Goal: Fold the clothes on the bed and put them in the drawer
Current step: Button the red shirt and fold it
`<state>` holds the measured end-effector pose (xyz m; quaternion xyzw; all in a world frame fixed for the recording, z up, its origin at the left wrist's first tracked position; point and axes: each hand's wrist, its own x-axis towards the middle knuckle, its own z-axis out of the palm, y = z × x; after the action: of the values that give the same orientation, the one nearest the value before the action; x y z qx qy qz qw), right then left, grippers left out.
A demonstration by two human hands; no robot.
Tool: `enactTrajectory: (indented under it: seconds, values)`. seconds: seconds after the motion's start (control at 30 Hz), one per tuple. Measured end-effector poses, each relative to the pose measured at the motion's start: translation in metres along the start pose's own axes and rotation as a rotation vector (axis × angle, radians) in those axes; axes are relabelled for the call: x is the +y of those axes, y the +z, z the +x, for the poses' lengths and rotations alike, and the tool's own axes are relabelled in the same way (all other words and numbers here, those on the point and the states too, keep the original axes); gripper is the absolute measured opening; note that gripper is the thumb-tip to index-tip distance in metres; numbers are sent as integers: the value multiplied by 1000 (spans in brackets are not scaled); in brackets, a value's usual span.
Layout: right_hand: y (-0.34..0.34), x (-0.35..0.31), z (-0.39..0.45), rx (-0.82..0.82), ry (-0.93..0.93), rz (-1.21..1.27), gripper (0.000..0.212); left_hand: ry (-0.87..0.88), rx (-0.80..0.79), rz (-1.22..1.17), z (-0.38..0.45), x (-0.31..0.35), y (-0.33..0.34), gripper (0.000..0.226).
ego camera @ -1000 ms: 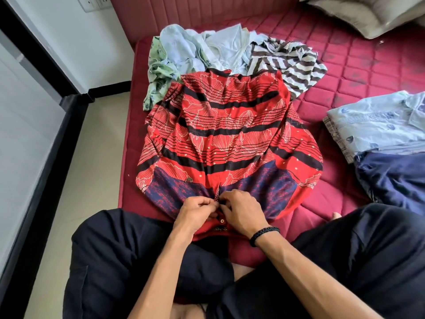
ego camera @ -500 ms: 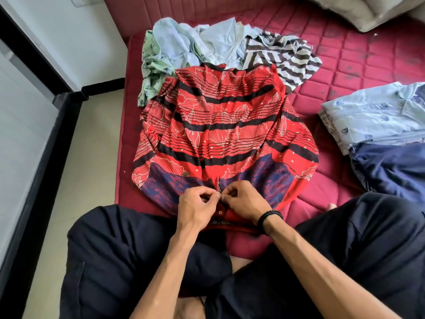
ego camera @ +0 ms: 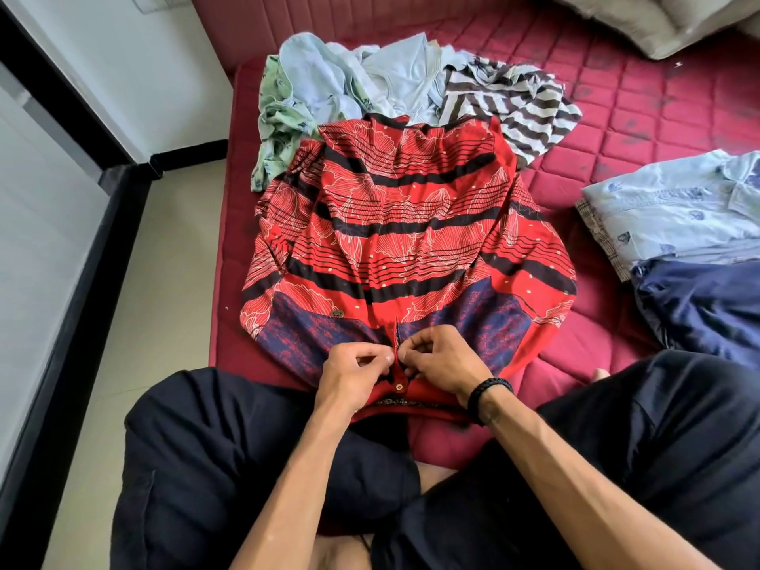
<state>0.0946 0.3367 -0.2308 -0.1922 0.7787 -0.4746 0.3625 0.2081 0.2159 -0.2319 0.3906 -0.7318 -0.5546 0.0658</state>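
Left hand [ego camera: 357,370], right hand [ego camera: 442,361] pinch placket of red patterned garment [ego camera: 403,232] spread on bed [ego camera: 608,129].

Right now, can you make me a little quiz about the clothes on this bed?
1. True or false: the red shirt is already folded.
2. What are the left hand and right hand doing? A) lifting the pillow B) pinching the shirt's front opening near a button C) resting on the floor
3. Fill in: beyond the red shirt, next to the pale blue clothes, lies a brown-and-white ______ top.

Key: 1 false, it lies spread flat on the bed. 2 B. 3 striped.
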Motion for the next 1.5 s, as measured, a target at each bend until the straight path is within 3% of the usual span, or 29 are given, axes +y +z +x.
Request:
enactTrajectory:
  seconds: [0.13, 0.33, 0.5, 0.63, 0.8, 0.87, 1.03, 1.2, 1.5]
  values:
    - [3, 5, 3, 72, -2, -63, 20, 4, 101, -35, -4, -2, 10, 8]
    - [6, 1, -5, 188, -9, -201, 26, 120, 292, 148, -13, 0, 24, 5]
    - [7, 1, -6, 284, -12, -131, 4, 73, 234, -20, -13, 0, 24, 9]
    - [7, 4, -5, 243, -46, -47, 26, -65, 68, -207, -3, -5, 14, 9]
    - [7, 5, -3, 186, -45, 18, 30, -112, 16, -242, 1, -3, 9, 10]
    - [7, 5, -3, 183, -32, 17, 28, -29, 5, -161, 0, -3, 7, 9]
    - [5, 5, 0, 180, -42, -63, 24, 284, 58, 362, -3, 1, 2, 12]
    - [12, 4, -2, 204, -62, -304, 14, 376, 89, 656, -5, 2, 4, 20]
    - [9, -9, 12, 301, -224, -567, 21, 294, 10, 576, 6, 2, -1, 21]
